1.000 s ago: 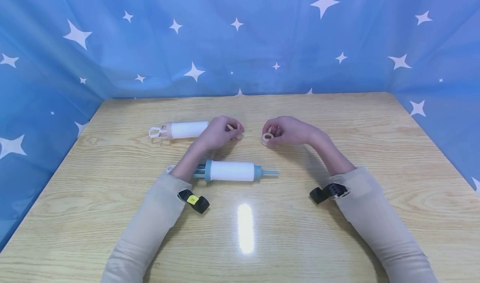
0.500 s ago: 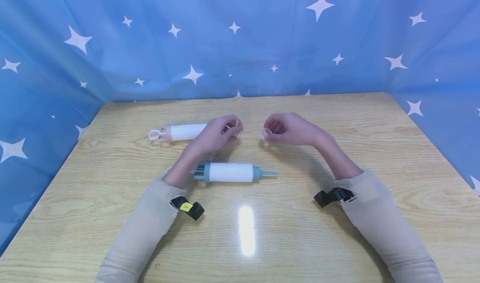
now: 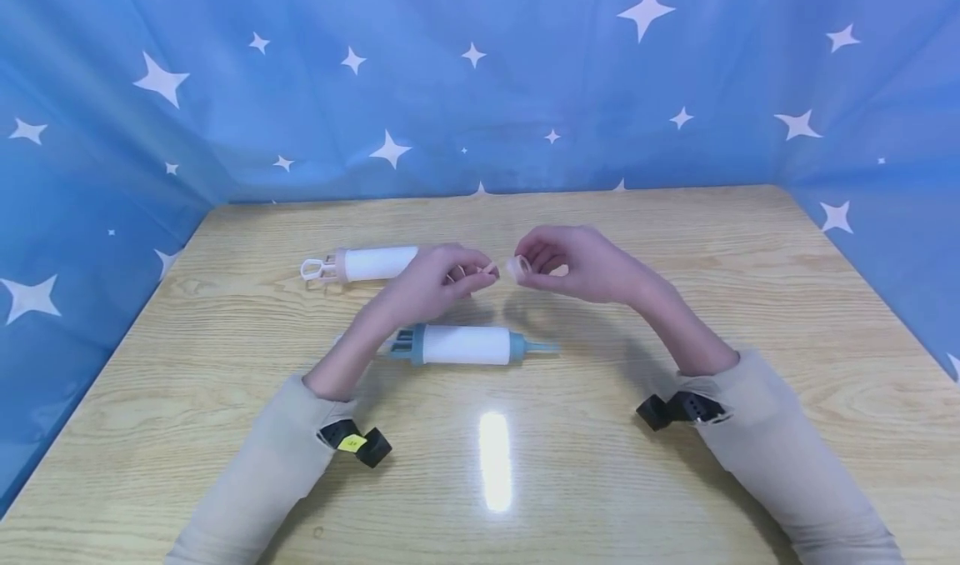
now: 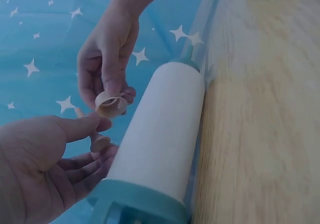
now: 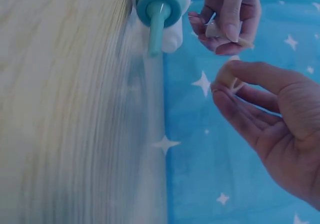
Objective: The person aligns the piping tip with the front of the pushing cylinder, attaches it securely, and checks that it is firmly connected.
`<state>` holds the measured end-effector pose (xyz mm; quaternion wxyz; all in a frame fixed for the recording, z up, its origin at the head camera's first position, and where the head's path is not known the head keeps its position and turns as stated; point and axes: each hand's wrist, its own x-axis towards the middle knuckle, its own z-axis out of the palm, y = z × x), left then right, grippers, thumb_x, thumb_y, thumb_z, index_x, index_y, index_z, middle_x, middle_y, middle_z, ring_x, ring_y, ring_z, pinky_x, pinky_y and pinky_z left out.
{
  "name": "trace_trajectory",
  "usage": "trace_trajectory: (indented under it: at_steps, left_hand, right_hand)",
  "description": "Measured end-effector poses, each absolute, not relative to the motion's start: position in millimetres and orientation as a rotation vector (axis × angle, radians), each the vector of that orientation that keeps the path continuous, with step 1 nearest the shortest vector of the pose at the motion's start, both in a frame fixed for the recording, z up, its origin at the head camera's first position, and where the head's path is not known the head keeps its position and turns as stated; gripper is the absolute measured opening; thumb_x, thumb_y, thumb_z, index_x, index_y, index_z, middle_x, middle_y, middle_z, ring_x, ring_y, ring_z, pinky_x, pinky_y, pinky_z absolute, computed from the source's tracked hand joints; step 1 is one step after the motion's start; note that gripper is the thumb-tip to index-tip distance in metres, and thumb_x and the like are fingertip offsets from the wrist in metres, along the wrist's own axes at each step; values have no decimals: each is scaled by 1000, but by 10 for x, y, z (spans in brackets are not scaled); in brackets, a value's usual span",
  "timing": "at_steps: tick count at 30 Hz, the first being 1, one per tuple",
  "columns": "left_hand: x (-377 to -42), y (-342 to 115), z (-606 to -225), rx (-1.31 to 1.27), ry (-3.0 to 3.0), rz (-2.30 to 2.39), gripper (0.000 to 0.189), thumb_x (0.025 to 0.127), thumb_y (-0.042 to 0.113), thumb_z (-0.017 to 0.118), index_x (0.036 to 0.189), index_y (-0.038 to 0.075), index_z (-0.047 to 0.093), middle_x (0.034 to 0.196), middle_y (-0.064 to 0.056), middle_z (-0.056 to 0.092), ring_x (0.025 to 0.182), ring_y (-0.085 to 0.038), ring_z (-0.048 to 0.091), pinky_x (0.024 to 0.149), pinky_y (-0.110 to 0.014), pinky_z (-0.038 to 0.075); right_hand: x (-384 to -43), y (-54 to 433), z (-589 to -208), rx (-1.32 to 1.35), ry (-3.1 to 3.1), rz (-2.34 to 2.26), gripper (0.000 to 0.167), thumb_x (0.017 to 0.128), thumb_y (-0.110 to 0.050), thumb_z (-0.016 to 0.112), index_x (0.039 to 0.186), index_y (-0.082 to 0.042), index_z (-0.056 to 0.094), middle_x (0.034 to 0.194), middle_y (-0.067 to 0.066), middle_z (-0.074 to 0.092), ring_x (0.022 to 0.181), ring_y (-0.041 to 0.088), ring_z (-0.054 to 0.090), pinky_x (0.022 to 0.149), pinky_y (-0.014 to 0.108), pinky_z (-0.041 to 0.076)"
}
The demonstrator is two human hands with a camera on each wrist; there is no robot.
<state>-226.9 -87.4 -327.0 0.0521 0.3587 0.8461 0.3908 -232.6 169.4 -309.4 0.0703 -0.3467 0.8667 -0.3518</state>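
Between thumb and fingers, my left hand pinches a small beige nozzle with a narrow stem and a flared round base. Opposite it, my right hand holds a beige screw ring by its edge, its inner threads showing in the left wrist view. A short gap separates the two hands above the table. Below them lies a plunger-type press with a white barrel, teal ends and a thin teal spout. Partly behind my left hand is a second white-barrelled press with a pinkish collar and looped handle.
The wooden table runs back to a blue curtain with white stars. A black wrist camera is strapped over my left sleeve, and another wrist camera over my right.
Both hands have come closer together, the left moving rightward and the right slightly leftward. The ring has turned from face-up to more edge-on in the head view. Both presses stay put.
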Motion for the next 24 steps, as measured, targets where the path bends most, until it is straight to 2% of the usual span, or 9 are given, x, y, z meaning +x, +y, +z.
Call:
trace_trajectory:
  at_steps: [6, 12, 24]
  left_hand:
    - [-2095, -1002, -3219, 1109, 2629, 1100, 24, 101, 20, 63, 120, 9, 74, 96, -3, 66, 79, -17, 59, 70, -33, 51]
    - [-1965, -1071, -3179, 1090, 2625, 986, 31, 102, 18, 62, 129, 5, 69, 99, -5, 64, 81, -16, 55, 68, -32, 49]
    - [-1834, -1029, -3077, 1217, 2615, 1055, 22, 98, 17, 69, 117, 8, 77, 93, 1, 65, 76, -11, 57, 65, -28, 51]
  right_hand:
    - [-2200, 1585, -3037, -1183, 2551, -1140, 28, 90, -8, 77, 115, -2, 66, 101, 3, 71, 89, 13, 69, 82, 28, 57]
    - [-2095, 1548, -3047, -1343, 2532, -1180, 28, 88, -3, 78, 113, -2, 67, 99, 1, 71, 85, 9, 69, 78, 26, 57]
    - [-1904, 1598, -3005, -1430, 2561, -1199, 34, 86, -1, 79, 116, -4, 66, 99, -4, 71, 86, 6, 69, 78, 31, 58]
